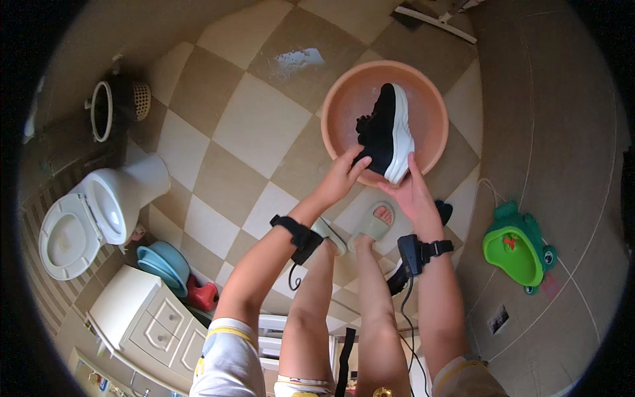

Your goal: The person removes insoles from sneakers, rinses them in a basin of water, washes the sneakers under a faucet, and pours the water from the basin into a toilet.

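A black sneaker [377, 142] with a thick white sole lies tilted on its side in both hands, its toe pointing away from me. Underneath it stands a round orange-pink basin [328, 126] on the floor; I cannot tell how much water is in it. My left hand [344, 172] grips the shoe at its ankle opening, the thumb over the black fabric. At the heel, my right hand [415, 195] holds the white sole, with fingers along its outer edge. Black straps with small devices circle both my wrists.
A white toilet [109, 205] with its lid raised stands at the left, near stacked blue basins [165, 264] and a white cabinet [149, 324]. A green frog-shaped child's urinal [512, 248] hangs on the right wall. A floor squeegee [436, 25] lies beyond the basin. Cables run beside my right leg.
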The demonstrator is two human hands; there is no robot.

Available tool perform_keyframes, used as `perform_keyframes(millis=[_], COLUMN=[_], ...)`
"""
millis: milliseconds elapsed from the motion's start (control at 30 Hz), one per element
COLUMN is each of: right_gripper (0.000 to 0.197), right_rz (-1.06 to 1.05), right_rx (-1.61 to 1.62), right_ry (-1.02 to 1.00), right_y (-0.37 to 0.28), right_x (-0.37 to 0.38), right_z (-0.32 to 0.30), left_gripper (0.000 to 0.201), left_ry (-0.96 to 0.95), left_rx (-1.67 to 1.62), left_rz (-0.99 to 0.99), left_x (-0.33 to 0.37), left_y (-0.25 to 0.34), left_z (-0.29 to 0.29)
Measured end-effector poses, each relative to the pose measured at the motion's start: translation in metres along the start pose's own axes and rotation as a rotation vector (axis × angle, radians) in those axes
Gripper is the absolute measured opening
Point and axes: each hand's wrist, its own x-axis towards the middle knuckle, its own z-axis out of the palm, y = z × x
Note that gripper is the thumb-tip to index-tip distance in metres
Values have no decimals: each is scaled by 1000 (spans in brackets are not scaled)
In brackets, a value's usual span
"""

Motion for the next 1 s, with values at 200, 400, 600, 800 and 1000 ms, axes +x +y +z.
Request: perform_keyframes(millis=[200, 400, 600, 800, 1000], right_gripper=[73, 94, 88, 86, 66], right_rz=[7, -182, -387, -206, -121], right_rx=[-159, -890, -1919, -1871, -1824], right_ry=[140, 279, 490, 435, 500], right_y=[-4, 24, 50, 43, 47], right_x=[46, 102, 108, 114, 124], right_z=[-9, -52, -57, -49, -50], left_gripper=[32, 49, 53, 58, 57], left_ry=[-29, 224, -84, -305, -449], left_rx=[174, 446, 528, 949, 903], left_rz=[-256, -106, -91, -179, -322], left_x=[24, 52, 65, 83, 93], left_y=[-45, -75, -68, -79, -90], left_z=[8, 31, 47, 53, 61])
